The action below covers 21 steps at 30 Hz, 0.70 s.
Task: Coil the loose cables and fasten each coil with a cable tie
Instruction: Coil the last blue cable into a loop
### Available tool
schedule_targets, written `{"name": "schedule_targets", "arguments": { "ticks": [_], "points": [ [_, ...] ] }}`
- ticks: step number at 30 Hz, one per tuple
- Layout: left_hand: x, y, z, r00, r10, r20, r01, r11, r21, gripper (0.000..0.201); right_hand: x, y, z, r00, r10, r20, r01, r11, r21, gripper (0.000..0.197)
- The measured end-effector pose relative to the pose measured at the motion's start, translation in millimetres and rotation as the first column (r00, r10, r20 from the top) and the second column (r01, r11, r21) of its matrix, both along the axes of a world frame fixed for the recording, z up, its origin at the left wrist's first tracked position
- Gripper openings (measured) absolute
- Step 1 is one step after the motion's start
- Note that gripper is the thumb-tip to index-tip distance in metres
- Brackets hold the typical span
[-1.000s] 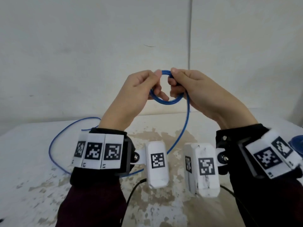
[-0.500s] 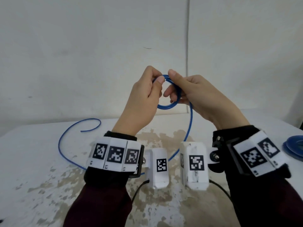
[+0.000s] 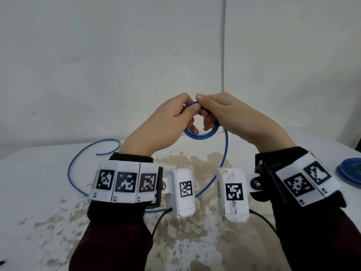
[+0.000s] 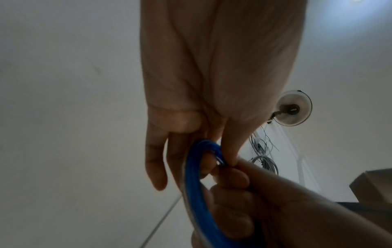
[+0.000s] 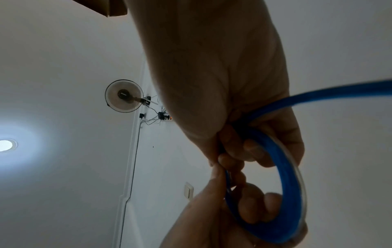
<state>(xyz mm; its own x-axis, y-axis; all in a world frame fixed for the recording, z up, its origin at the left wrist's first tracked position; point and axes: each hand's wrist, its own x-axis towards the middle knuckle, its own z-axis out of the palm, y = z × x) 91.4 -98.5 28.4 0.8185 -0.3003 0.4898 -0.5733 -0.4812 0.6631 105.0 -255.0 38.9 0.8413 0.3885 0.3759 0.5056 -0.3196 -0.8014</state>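
Note:
Both hands hold a small blue cable coil (image 3: 201, 136) up above the table, in front of the wall. My left hand (image 3: 175, 116) pinches the top of the coil between thumb and forefinger. My right hand (image 3: 218, 112) grips the coil's right side, fingers curled through the loop. The loose blue cable tail (image 3: 224, 153) drops from the right hand, runs under my wrists and curves round to a free end (image 3: 97, 154) on the table at the left. In the wrist views the blue coil (image 4: 197, 193) (image 5: 290, 193) runs between both hands' fingers. No cable tie shows.
The white table (image 3: 39, 192) has worn brown patches in the middle. Another blue coil (image 3: 349, 173) lies at the right edge. A white wall stands close behind. Tagged wrist cameras (image 3: 184, 190) (image 3: 233, 194) hang over the table's centre.
Both hands have shifted their hold round the coil, laying on another turn. The loose tail on the table has been drawn in and its free end has moved right.

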Motion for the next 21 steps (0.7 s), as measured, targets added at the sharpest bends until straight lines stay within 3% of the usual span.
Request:
{"name": "schedule_targets", "arguments": {
  "ticks": [3, 7, 10, 12, 14, 17, 19, 21],
  "points": [
    [2, -4, 0, 0.977, 0.109, 0.183, -0.117, 0.993, 0.031, 0.025, 0, 5, 0, 0.998, -0.040, -0.052, 0.045, 0.992, 0.114, 0.042],
    [6, -12, -5, 0.916, 0.216, 0.338, -0.164, 0.971, -0.176, 0.025, 3, 4, 1, 0.983, 0.059, -0.173, -0.006, 0.956, 0.292, 0.042],
    [6, -12, -2, 0.982, 0.087, 0.165, -0.042, 0.965, -0.261, 0.028, 2, 1, 3, 0.994, 0.041, -0.103, -0.012, 0.963, 0.268, 0.041],
    [4, -7, 1, 0.998, -0.033, 0.054, 0.043, 0.980, -0.194, 0.029, 1, 3, 2, 0.999, 0.015, -0.044, -0.007, 0.981, 0.194, 0.040],
    [3, -1, 2, 0.993, -0.004, 0.115, 0.017, 0.994, -0.111, 0.028, 0, 7, 1, 0.999, 0.029, -0.046, -0.019, 0.981, 0.193, 0.039],
    [1, -3, 0, 0.948, 0.155, 0.278, -0.118, 0.982, -0.146, 0.027, -1, 10, 2, 0.989, 0.061, -0.133, -0.024, 0.964, 0.265, 0.040],
    [-1, -9, 0, 0.950, 0.168, 0.262, -0.129, 0.979, -0.160, 0.028, -2, 10, 2, 0.992, 0.049, -0.116, -0.017, 0.965, 0.263, 0.041],
    [-1, -11, -2, 0.978, 0.129, 0.167, -0.117, 0.990, -0.078, 0.025, -2, 10, 0, 0.997, -0.082, 0.010, 0.079, 0.987, 0.142, 0.044]
  ]
}}
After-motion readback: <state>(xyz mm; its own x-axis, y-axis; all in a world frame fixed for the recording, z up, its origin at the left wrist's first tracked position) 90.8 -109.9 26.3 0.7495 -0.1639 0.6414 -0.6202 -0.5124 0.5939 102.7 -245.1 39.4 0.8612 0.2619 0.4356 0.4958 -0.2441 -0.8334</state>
